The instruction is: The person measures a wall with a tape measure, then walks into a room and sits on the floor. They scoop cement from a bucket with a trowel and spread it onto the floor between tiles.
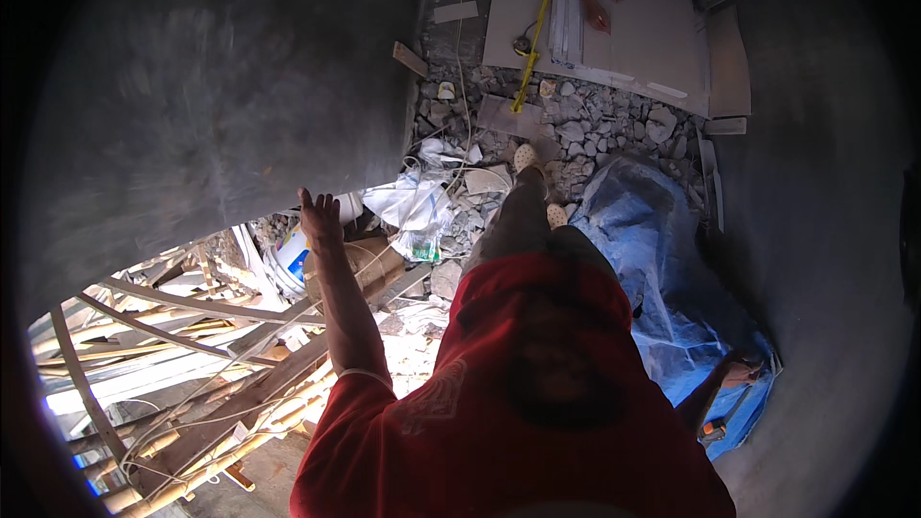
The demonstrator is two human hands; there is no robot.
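I wear a red shirt and look down my own body to my feet [526,157] on broken rubble. My left hand [319,213] is stretched out ahead, fingers spread and holding nothing, at the lower edge of a big grey concrete wall [221,86]. Just beyond it stand a white bucket [288,264] and a brown sack [369,264]. My right hand [743,365] hangs low at my side against a blue plastic sheet [662,259]; its fingers are too small and dark to read. A small orange-handled tool [711,429] lies just below that hand.
Another person's hands [604,2] rest on pale boards [643,38] at the top, beside a yellow tape measure [532,43]. Grey rubble [595,125] and white plastic bags [413,206] cover the floor ahead. Bamboo poles and planks [192,355] crowd the lower left. A curved grey wall [825,230] closes the right.
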